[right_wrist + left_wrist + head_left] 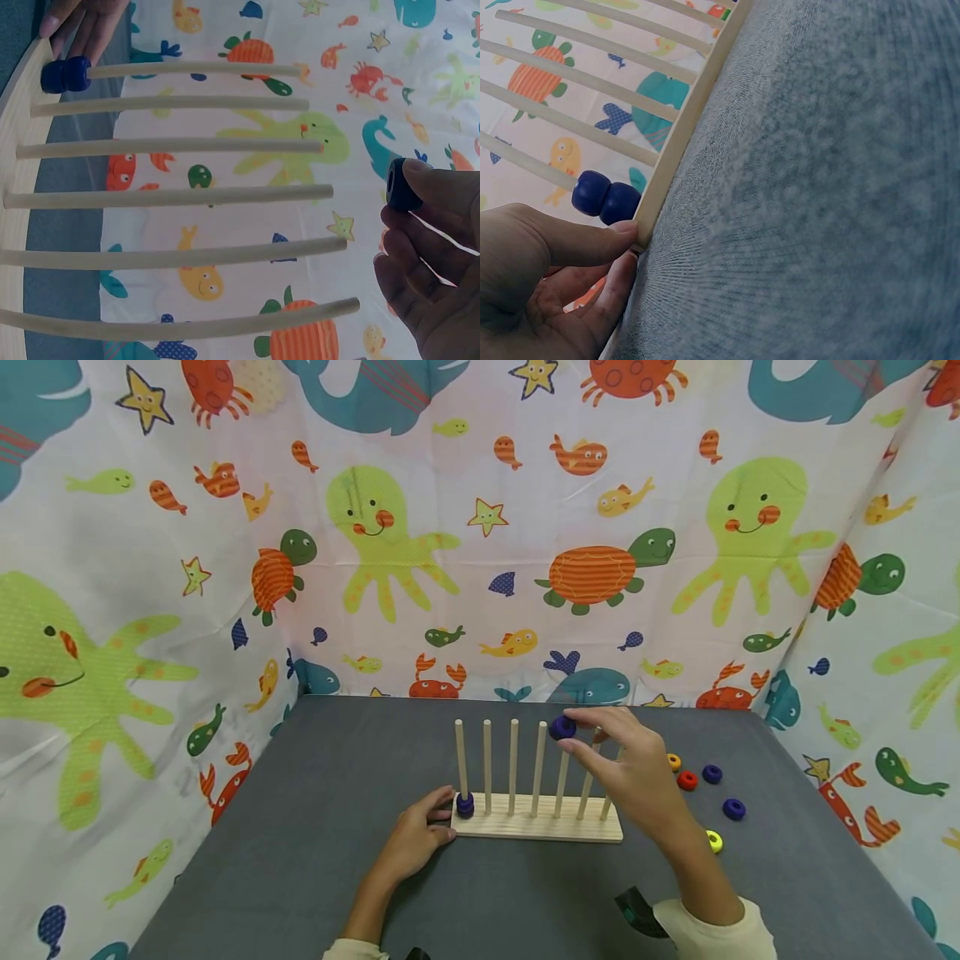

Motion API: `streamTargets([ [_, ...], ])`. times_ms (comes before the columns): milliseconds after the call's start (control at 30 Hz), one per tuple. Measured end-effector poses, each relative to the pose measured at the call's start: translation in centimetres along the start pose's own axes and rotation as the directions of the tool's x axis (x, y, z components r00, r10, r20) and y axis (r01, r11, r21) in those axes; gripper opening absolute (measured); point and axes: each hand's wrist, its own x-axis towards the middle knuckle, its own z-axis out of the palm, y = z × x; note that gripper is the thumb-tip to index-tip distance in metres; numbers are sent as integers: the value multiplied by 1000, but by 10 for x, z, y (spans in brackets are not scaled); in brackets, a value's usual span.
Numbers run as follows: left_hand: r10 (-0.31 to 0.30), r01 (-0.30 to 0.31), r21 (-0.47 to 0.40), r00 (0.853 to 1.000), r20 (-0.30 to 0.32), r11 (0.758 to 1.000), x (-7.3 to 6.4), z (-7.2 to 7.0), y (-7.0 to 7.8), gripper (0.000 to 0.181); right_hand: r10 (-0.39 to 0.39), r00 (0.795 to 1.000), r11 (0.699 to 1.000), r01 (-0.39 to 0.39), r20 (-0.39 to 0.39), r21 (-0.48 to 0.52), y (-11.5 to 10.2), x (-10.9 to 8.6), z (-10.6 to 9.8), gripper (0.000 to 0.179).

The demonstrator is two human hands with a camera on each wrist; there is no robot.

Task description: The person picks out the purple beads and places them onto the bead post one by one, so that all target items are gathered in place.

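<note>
A wooden peg rack (536, 828) with several upright pegs stands on the grey table. Two dark blue rings (465, 806) are stacked at the foot of its leftmost peg. My left hand (420, 835) pinches the left end of the base; in the left wrist view the thumb (619, 238) lies close beside the lower ring. Between thumb and fingertips, my right hand (637, 768) holds another dark blue ring (562, 727) near the height of the peg tops. In the right wrist view this ring (403, 184) is apart from the pegs, its hole partly showing.
Loose rings lie right of the rack: a blue ring (712, 773), another blue ring (734, 809), a red ring (686, 780), an orange ring (674, 762) and a yellow ring (714, 841). A patterned cloth (480, 635) hangs behind the table (337, 760).
</note>
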Motion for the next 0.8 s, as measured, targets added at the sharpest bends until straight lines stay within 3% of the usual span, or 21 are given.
streamTargets([
  [267,4,-5,-43,1000,-4,999,-1,-1,1,69,-52,999,999,52,15,11,-1,5,14,39],
  [567,6,-6,-39,1000,4,999,-2,-1,0,69,3,997,999,-6,74,38,-10,10,25,39],
  [800,11,-12,-63,1000,-10,998,-1,0,1,70,-19,995,997,11,97,80,-16,16,38,36],
])
